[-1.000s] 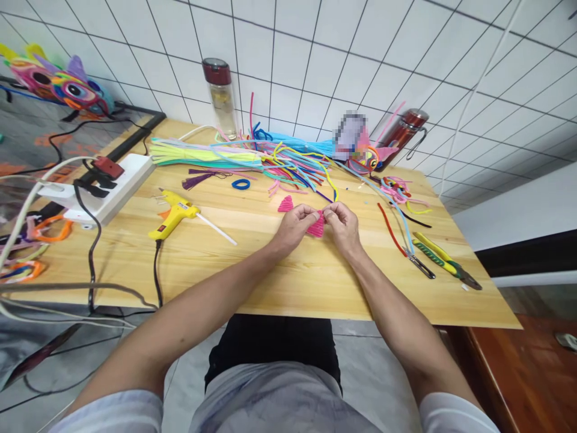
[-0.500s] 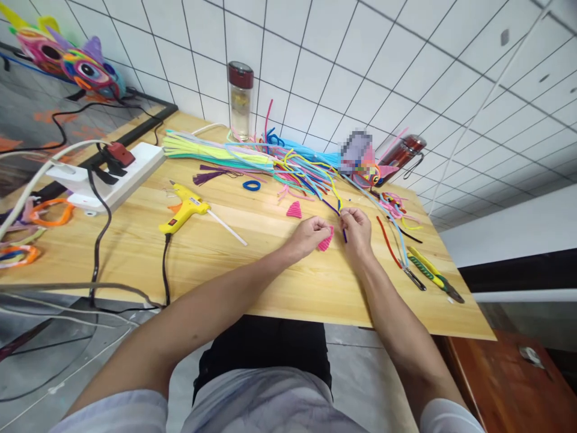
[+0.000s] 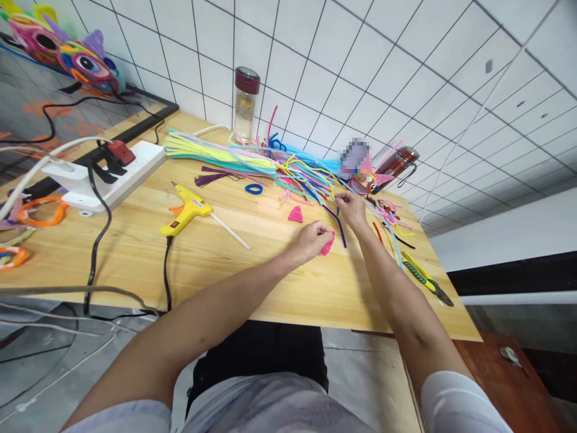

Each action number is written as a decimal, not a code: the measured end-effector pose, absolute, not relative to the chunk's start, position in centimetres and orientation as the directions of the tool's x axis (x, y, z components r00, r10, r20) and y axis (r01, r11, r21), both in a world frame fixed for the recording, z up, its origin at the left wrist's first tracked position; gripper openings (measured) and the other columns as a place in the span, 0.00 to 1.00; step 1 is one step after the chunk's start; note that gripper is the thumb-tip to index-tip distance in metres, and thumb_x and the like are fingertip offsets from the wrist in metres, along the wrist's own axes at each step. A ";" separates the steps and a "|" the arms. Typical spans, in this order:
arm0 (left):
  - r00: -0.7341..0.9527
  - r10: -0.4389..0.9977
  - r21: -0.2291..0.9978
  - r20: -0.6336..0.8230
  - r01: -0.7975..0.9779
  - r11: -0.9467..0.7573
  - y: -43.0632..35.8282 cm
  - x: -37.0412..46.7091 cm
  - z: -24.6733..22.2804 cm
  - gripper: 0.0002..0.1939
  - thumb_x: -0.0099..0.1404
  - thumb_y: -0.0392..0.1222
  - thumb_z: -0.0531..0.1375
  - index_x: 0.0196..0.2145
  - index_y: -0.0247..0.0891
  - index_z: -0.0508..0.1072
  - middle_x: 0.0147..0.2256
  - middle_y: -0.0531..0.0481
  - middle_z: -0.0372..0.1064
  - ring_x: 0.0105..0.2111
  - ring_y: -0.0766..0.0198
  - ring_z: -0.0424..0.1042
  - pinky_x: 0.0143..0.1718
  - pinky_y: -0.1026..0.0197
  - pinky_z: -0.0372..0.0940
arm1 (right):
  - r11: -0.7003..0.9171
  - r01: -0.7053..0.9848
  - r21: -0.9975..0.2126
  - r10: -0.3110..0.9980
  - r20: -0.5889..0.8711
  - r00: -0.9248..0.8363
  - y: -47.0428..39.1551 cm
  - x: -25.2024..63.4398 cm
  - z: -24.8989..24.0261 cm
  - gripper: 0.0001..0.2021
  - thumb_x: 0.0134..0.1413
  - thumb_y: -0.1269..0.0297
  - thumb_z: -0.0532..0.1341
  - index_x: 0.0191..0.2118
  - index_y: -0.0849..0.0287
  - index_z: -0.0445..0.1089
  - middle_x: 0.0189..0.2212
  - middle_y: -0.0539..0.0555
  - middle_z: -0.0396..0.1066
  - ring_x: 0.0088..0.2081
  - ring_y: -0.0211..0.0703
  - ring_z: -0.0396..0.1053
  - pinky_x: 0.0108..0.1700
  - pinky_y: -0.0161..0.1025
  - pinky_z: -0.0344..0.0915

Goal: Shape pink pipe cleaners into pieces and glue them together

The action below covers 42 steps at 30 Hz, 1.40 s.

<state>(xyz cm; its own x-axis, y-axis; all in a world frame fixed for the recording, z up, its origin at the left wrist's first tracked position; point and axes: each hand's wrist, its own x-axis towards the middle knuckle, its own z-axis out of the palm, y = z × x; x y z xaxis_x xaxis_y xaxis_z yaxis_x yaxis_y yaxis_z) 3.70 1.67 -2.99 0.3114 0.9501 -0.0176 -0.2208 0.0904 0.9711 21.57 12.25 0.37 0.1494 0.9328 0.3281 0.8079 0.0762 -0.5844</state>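
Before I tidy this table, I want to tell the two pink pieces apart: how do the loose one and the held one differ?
The loose pink piece lies on the table; the held pink piece is in the left hand. The loose one shows uncovered; the held one is partly hidden by the hand. The loose one is nearer the tiled wall than the held one. Both look ridged.

on the table point(image 3: 270, 288) i saw the glue gun point(image 3: 188, 207) left of the left hand point(image 3: 313, 239), with the power strip point(image 3: 135, 174) farther left. pliers point(image 3: 426, 278) lay right of the right hand point(image 3: 353, 210). the stem bundle point(image 3: 220, 151) stretched behind the glue gun, and the bottle point(image 3: 244, 108) stood behind that.
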 end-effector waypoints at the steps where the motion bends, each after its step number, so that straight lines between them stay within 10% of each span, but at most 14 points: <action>1: 0.305 0.952 0.969 -0.016 -0.229 0.090 1.8 3.7 -3.0 0.09 0.66 0.31 0.62 0.28 0.37 0.70 0.23 0.58 0.67 0.23 0.72 0.65 0.28 0.67 0.58 | 0.072 0.835 -0.545 0.939 0.320 0.128 12.7 21.6 0.2 0.11 0.51 0.64 0.60 0.36 0.59 0.80 0.31 0.54 0.80 0.34 0.48 0.73 0.43 0.45 0.69; 9: 0.280 0.957 0.934 -0.075 -0.318 0.166 2.4 4.3 -3.5 0.07 0.69 0.33 0.63 0.31 0.36 0.72 0.24 0.56 0.70 0.24 0.71 0.66 0.30 0.67 0.61 | 0.022 0.928 -0.372 0.960 0.268 0.085 15.0 21.4 -1.3 0.19 0.56 0.67 0.61 0.51 0.58 0.83 0.37 0.57 0.82 0.40 0.51 0.75 0.49 0.47 0.70; 32: 0.290 0.949 0.922 -0.126 -0.320 0.220 2.3 4.5 -3.7 0.09 0.69 0.42 0.66 0.35 0.38 0.70 0.28 0.52 0.76 0.27 0.67 0.74 0.32 0.65 0.70 | 0.093 0.890 -0.446 0.904 0.413 0.113 16.0 20.6 -2.1 0.14 0.59 0.63 0.57 0.43 0.59 0.79 0.40 0.60 0.82 0.42 0.52 0.75 0.51 0.47 0.70; 42: 0.295 0.929 0.878 -0.223 -0.353 0.323 2.3 4.0 -2.4 0.08 0.65 0.29 0.64 0.40 0.37 0.69 0.34 0.51 0.76 0.28 0.68 0.73 0.30 0.66 0.71 | 0.022 0.894 -0.447 0.918 0.364 0.159 17.4 21.1 -1.9 0.18 0.58 0.63 0.60 0.50 0.62 0.80 0.42 0.61 0.83 0.42 0.54 0.76 0.51 0.48 0.69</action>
<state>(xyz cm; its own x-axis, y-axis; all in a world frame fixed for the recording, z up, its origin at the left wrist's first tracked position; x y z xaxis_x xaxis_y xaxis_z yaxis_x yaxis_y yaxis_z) 3.98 2.29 -2.35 0.2946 0.9292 -0.2234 -0.3529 0.3230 0.8782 21.12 17.41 -1.91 0.1590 0.9177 0.3640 0.8945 0.0221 -0.4465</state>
